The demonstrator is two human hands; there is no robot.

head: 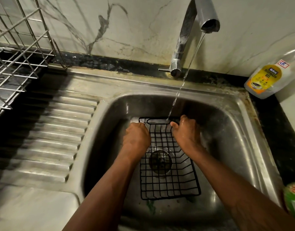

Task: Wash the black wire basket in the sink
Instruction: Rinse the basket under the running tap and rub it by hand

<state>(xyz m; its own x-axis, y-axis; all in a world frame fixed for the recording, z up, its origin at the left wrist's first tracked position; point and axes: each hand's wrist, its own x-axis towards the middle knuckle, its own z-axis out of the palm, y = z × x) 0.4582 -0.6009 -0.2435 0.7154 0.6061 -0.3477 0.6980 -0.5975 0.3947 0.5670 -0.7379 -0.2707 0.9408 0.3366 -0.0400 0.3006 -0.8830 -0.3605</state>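
The black wire basket lies in the steel sink, over the drain strainer. My left hand is closed around the basket's left far side. My right hand is wet and grips the basket's right far side near the rim. A thin stream of water runs from the chrome tap and lands on the basket's far rim between my two hands.
A ribbed steel draining board lies left of the sink, with a metal dish rack at the back left. A dishwash gel bottle stands at the back right. A green packet sits on the right counter edge.
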